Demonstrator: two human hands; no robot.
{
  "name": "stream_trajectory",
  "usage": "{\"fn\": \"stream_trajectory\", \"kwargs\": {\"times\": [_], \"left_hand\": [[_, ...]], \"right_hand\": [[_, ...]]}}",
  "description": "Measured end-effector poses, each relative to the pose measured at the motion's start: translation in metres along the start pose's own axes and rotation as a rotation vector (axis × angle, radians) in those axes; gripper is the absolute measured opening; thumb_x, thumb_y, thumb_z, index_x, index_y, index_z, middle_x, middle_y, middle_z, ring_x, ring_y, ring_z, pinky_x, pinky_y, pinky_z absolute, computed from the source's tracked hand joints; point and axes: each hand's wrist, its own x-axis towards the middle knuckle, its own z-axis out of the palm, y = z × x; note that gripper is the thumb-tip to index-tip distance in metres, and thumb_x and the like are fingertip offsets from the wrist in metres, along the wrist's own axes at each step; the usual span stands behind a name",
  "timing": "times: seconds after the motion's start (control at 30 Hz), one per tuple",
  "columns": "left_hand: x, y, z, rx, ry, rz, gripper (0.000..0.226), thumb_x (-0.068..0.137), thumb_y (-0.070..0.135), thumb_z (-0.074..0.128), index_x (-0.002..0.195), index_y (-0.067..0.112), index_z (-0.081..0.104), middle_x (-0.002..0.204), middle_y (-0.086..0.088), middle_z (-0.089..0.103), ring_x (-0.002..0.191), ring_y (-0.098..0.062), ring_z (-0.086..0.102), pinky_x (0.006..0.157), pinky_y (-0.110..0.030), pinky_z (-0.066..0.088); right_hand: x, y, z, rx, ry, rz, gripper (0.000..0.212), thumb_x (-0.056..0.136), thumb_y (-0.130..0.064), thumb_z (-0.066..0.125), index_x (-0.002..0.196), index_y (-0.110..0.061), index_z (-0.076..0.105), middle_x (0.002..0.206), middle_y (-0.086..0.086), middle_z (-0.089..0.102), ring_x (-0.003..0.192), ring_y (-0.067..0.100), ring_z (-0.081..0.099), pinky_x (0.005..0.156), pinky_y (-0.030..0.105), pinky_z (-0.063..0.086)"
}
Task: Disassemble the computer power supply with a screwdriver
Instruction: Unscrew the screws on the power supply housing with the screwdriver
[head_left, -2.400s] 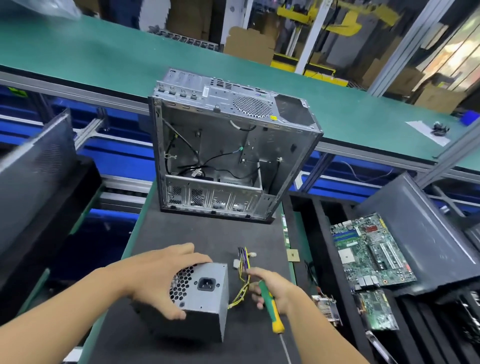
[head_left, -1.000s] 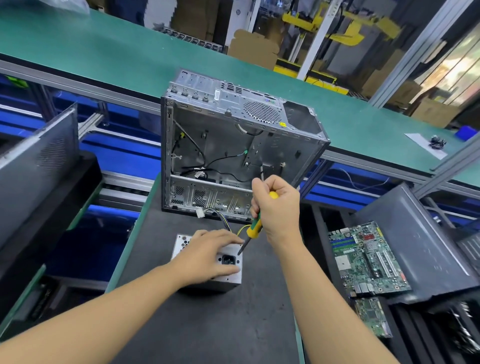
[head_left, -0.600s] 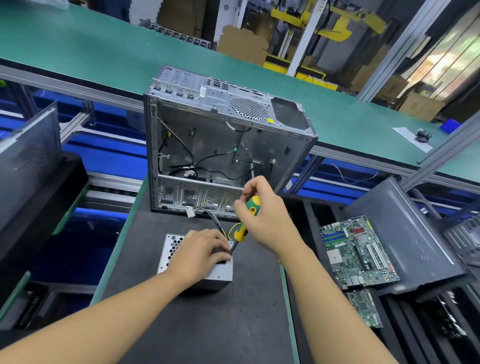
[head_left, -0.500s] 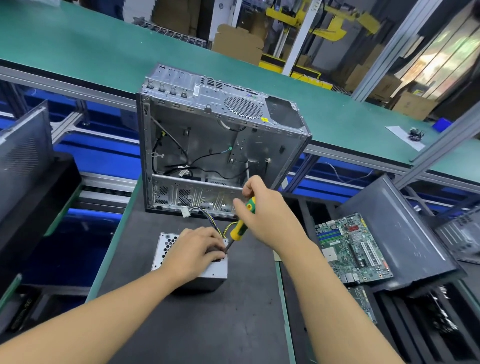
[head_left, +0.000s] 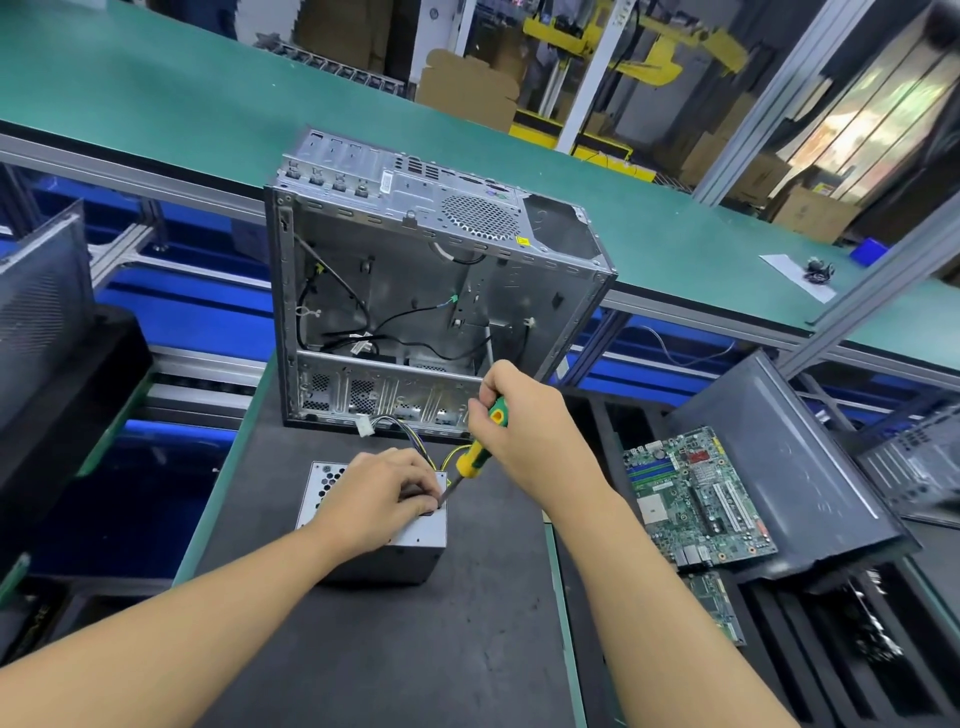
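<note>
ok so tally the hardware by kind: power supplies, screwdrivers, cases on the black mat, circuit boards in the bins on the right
power supply: 1
screwdriver: 1
computer case on the mat: 1
circuit boards: 2, the large circuit board and the small circuit board below it
total: 5

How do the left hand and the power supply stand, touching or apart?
Touching. The head view shows the left hand resting on top of the power supply, no gap, beside the screwdriver tip.
</note>
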Motion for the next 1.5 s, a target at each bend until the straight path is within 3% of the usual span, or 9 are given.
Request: {"fn": "stream_trajectory", "kwargs": {"times": [0.3, 0.5, 0.67, 0.83, 1.0, 1.13, 1.27, 1.33, 1.5], "left_hand": [[-0.002, -0.002, 0.001, 0.006, 0.007, 0.016, 0.006, 0.084, 0.031, 0.075, 0.08, 0.034, 0.073, 0.093, 0.025, 0.063, 0.091, -0.001, 0.055, 0.092, -0.038, 0.042], [-0.003, 0.003, -0.002, 0.091, 0.001, 0.037, 0.009, 0.078, 0.047, 0.066, 0.073, 0.045, 0.059, 0.094, 0.023, 0.061, 0.088, 0.0, 0.053, 0.091, -0.035, 0.042], [-0.003, 0.002, 0.001, -0.007, 0.054, 0.008, 0.008, 0.081, 0.037, 0.074, 0.076, 0.035, 0.068, 0.091, 0.02, 0.064, 0.084, -0.004, 0.056, 0.086, -0.039, 0.046], [-0.003, 0.002, 0.0, -0.047, 0.055, -0.005, 0.009, 0.079, 0.03, 0.076, 0.073, 0.034, 0.071, 0.09, 0.019, 0.065, 0.079, -0.006, 0.055, 0.083, -0.038, 0.047], [-0.003, -0.001, 0.002, -0.019, 0.072, 0.023, 0.004, 0.078, 0.034, 0.078, 0.076, 0.034, 0.075, 0.092, 0.023, 0.064, 0.083, 0.0, 0.055, 0.081, -0.033, 0.046], [-0.003, -0.001, 0.004, -0.017, 0.084, 0.029, 0.003, 0.077, 0.039, 0.074, 0.077, 0.036, 0.073, 0.094, 0.024, 0.064, 0.085, 0.001, 0.056, 0.084, -0.039, 0.048], [-0.004, 0.001, 0.002, 0.192, -0.043, 0.055, 0.049, 0.071, 0.063, 0.064, 0.116, 0.044, 0.062, 0.119, 0.032, 0.049, 0.105, 0.011, 0.048, 0.101, -0.032, 0.036], [-0.009, 0.003, 0.005, 0.33, -0.097, 0.084, 0.078, 0.063, 0.079, 0.059, 0.13, 0.04, 0.049, 0.132, 0.028, 0.037, 0.12, 0.003, 0.042, 0.106, -0.032, 0.03], [-0.015, 0.01, 0.022, 0.583, -0.013, 0.116, 0.094, 0.061, 0.096, 0.04, 0.116, 0.022, 0.056, 0.116, 0.007, 0.054, 0.11, -0.018, 0.051, 0.099, -0.039, 0.037]], "right_hand": [[0.003, -0.024, 0.008, -0.155, -0.112, -0.047, 0.018, 0.097, -0.023, 0.052, 0.085, -0.014, 0.041, 0.072, -0.003, 0.043, 0.064, 0.02, 0.038, 0.059, 0.036, 0.034], [0.001, -0.022, 0.005, -0.11, -0.078, -0.034, 0.02, 0.097, -0.023, 0.054, 0.085, -0.014, 0.039, 0.071, -0.003, 0.043, 0.066, 0.022, 0.039, 0.058, 0.036, 0.031], [0.0, -0.025, 0.005, -0.112, -0.083, -0.039, 0.018, 0.097, -0.022, 0.053, 0.087, -0.013, 0.042, 0.073, -0.001, 0.047, 0.063, 0.019, 0.04, 0.06, 0.036, 0.035], [-0.002, -0.027, 0.004, -0.123, -0.084, -0.072, 0.019, 0.098, -0.021, 0.052, 0.086, -0.012, 0.041, 0.068, -0.005, 0.037, 0.057, 0.016, 0.035, 0.055, 0.032, 0.024], [-0.001, -0.031, 0.006, -0.143, -0.106, -0.075, 0.019, 0.099, -0.021, 0.052, 0.087, -0.012, 0.04, 0.074, -0.003, 0.043, 0.066, 0.022, 0.04, 0.061, 0.035, 0.034], [-0.002, -0.031, 0.003, -0.115, -0.111, -0.043, 0.02, 0.1, -0.026, 0.051, 0.09, -0.011, 0.041, 0.075, 0.002, 0.046, 0.063, 0.02, 0.037, 0.057, 0.033, 0.029], [-0.001, -0.032, -0.004, -0.4, -0.114, 0.011, 0.032, 0.101, -0.048, 0.037, 0.095, -0.017, 0.031, 0.07, -0.004, 0.048, 0.056, 0.023, 0.04, 0.049, 0.035, 0.025], [-0.001, -0.033, -0.005, -0.514, -0.135, -0.009, 0.035, 0.102, -0.051, 0.031, 0.094, -0.018, 0.026, 0.062, -0.004, 0.044, 0.048, 0.023, 0.036, 0.045, 0.033, 0.019], [0.004, -0.036, -0.011, -0.254, -0.434, 0.014, 0.02, 0.1, -0.033, 0.046, 0.098, -0.017, 0.034, 0.078, -0.002, 0.047, 0.066, 0.023, 0.046, 0.053, 0.036, 0.032]]}}
